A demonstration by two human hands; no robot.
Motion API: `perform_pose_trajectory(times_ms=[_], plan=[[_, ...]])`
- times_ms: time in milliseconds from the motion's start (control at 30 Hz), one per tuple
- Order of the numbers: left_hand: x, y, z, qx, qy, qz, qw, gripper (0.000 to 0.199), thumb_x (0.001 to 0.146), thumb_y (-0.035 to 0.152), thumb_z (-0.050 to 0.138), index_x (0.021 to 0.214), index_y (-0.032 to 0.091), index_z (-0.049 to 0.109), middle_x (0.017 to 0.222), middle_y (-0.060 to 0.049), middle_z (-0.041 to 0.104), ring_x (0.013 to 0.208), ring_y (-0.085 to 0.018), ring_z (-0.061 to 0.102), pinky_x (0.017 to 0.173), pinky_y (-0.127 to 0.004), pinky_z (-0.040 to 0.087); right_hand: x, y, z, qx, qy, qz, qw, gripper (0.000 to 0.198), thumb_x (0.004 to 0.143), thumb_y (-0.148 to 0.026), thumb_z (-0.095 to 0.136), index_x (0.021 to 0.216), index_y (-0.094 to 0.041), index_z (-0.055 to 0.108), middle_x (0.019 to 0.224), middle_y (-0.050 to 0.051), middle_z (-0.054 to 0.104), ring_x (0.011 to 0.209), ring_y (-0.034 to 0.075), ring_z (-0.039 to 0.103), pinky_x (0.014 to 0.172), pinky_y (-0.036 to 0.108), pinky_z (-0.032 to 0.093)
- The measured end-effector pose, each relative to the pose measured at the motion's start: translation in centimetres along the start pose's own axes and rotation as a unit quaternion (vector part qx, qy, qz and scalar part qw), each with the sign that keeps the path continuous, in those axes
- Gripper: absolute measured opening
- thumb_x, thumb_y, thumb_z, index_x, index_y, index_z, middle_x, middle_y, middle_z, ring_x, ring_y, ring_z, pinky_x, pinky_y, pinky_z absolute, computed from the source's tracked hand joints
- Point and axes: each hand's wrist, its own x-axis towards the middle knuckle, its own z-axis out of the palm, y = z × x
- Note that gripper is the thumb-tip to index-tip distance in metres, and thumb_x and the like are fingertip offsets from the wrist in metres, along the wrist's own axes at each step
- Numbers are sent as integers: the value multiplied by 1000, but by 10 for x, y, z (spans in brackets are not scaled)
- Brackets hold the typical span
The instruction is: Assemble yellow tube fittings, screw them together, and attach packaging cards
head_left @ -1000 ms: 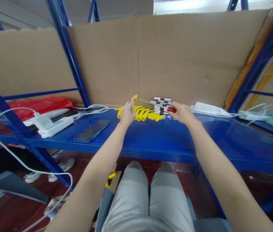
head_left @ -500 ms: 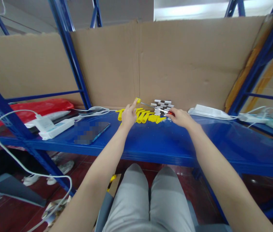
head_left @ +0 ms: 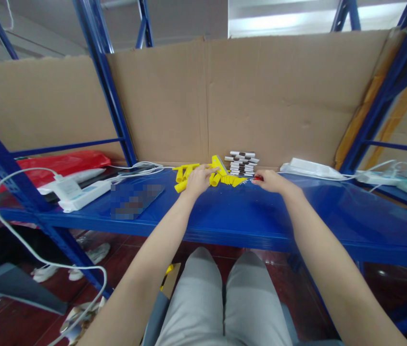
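Observation:
My left hand (head_left: 199,179) is closed on a yellow T-shaped plastic piece (head_left: 219,165) with a pale strip along its edge, which stands tilted above the shelf. More yellow tube-like pieces (head_left: 182,185) lie beside and partly under this hand. My right hand (head_left: 271,181) grips the red handle of a screwdriver (head_left: 259,178), whose thin shaft points left toward the yellow pieces; its tip I cannot make out. Between the hands lies a row of small yellow flat pieces (head_left: 233,180). Just behind them sits a stack of white-and-brown strips (head_left: 243,163).
The blue shelf (head_left: 239,216) is backed by a cardboard panel (head_left: 279,96). A blurred flat dark device (head_left: 136,202), a white power strip (head_left: 86,194) and cables lie left. Another white strip (head_left: 311,168) lies right. Blue posts (head_left: 111,91) frame the shelf.
My left hand has moved slightly right and lower, and the yellow piece in it has turned so its wide side shows. The screwdriver has drawn back from that piece and lies lower.

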Motion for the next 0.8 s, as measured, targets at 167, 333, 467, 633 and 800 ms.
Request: perform_pose_trajectory(times_ms=[167,333,467,633,800], plan=[[-2,11,-2,11,-93,37,995,48,85,2,55,118,31,73,119,-6,71,111,-23,66,98,-36,52,-3,1,-1,-36,-121,41,991,15,85,-22,63,93,-17,74,97,10,76,83,21,70,70,26,49],[-2,13,-3,19,-149,46,988,49,86,3,52,123,28,71,126,-7,69,116,-24,64,100,-38,52,-4,2,-3,-72,-198,73,975,22,88,-24,59,102,-15,75,109,12,75,95,23,70,79,26,50],[-2,13,-3,26,-169,49,984,51,86,3,50,126,29,69,124,-8,70,115,-24,64,101,-40,51,-4,6,0,-76,-205,92,971,23,88,-25,60,103,-15,74,110,12,75,94,23,69,77,26,50],[-2,15,-3,29,-180,46,982,53,86,2,50,127,29,69,126,-7,70,117,-25,63,101,-40,51,-1,8,6,-72,-205,115,969,22,86,-20,61,104,-16,73,108,11,75,94,22,69,77,26,50],[-4,18,-4,24,-179,36,983,49,87,6,55,128,29,68,127,-8,69,118,-25,63,104,-41,49,0,15,11,-44,-178,146,972,23,83,-20,65,104,-18,73,106,11,74,96,23,69,85,31,50]])
